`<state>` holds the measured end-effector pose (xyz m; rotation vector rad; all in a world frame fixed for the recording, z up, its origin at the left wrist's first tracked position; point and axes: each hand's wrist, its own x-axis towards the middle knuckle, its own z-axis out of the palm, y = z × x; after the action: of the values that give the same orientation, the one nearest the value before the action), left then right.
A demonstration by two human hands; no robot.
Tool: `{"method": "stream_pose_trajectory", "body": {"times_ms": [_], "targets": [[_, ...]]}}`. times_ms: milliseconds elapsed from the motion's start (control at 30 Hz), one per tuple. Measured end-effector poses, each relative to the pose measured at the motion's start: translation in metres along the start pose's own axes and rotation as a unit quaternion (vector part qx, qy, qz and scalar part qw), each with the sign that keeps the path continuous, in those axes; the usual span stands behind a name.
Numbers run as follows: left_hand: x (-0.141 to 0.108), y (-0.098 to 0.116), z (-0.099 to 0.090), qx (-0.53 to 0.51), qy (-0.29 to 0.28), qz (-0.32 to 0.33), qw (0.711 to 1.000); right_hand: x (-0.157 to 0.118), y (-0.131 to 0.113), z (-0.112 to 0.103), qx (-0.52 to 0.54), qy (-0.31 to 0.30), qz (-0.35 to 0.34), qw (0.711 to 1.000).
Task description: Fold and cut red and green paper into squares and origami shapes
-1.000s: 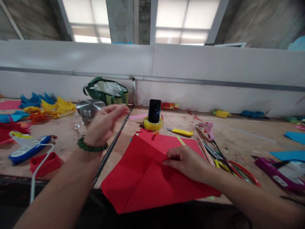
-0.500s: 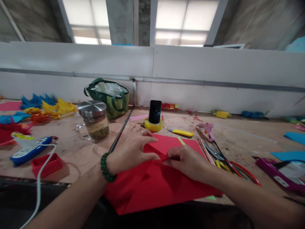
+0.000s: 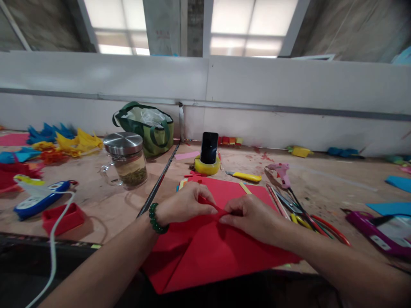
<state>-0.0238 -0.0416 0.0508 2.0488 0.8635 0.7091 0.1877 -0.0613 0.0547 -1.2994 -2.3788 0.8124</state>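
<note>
A large sheet of red paper or thin foam lies at the table's front edge, its near side sticking out past it. Above it, my left hand, wearing a green bead bracelet on the wrist, pinches a small red strip between thumb and fingers. My right hand grips the strip's other end, thumb against curled fingers. Just beyond the hands, a short pale yellow strip rests on the red sheet. Small red scraps lie at its far left corner.
A glass tea mug and a green bag stand left. A phone leans in a tape roll, beside a yellow utility knife. Right are a pink glue gun, scissors and a purple power strip.
My left hand has come down and right from a spread pose and now pinches the red strip. My right hand has hardly moved.
</note>
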Motion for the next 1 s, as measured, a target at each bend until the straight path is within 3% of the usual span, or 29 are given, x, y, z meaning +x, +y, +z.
{"method": "stream_pose_trajectory", "body": {"times_ms": [267, 467, 533, 600, 700, 767, 867, 933, 1000], "targets": [[0.0, 0.002, 0.001, 0.002, 0.0, -0.013, 1.0, 0.002, 0.006, 0.001, -0.012, -0.014, -0.003, 1.0], [-0.003, 0.011, 0.003, 0.059, 0.052, 0.015, 0.997, 0.002, -0.001, -0.007, -0.049, -0.016, -0.01, 0.999], [-0.006, 0.013, -0.001, 0.072, 0.098, 0.031, 0.992, -0.005, -0.006, -0.025, -0.05, 0.02, -0.008, 0.999], [-0.01, 0.014, -0.007, 0.082, 0.147, 0.044, 0.985, -0.017, -0.005, -0.046, -0.019, 0.113, -0.002, 0.993], [-0.018, 0.016, -0.018, 0.102, 0.226, 0.065, 0.967, -0.04, 0.009, -0.064, 0.136, 0.283, -0.01, 0.949], [-0.021, 0.018, -0.023, 0.112, 0.261, 0.069, 0.956, -0.052, 0.021, -0.06, 0.267, 0.368, -0.043, 0.889], [-0.024, 0.023, -0.023, 0.122, 0.279, 0.062, 0.95, -0.058, 0.027, -0.037, 0.395, 0.377, -0.048, 0.836], [-0.024, 0.028, -0.021, 0.141, 0.292, 0.061, 0.944, -0.055, 0.019, -0.022, 0.444, 0.308, -0.058, 0.84], [-0.025, 0.033, -0.019, 0.164, 0.302, 0.065, 0.937, -0.049, 0.006, -0.015, 0.474, 0.31, -0.045, 0.823]]}}
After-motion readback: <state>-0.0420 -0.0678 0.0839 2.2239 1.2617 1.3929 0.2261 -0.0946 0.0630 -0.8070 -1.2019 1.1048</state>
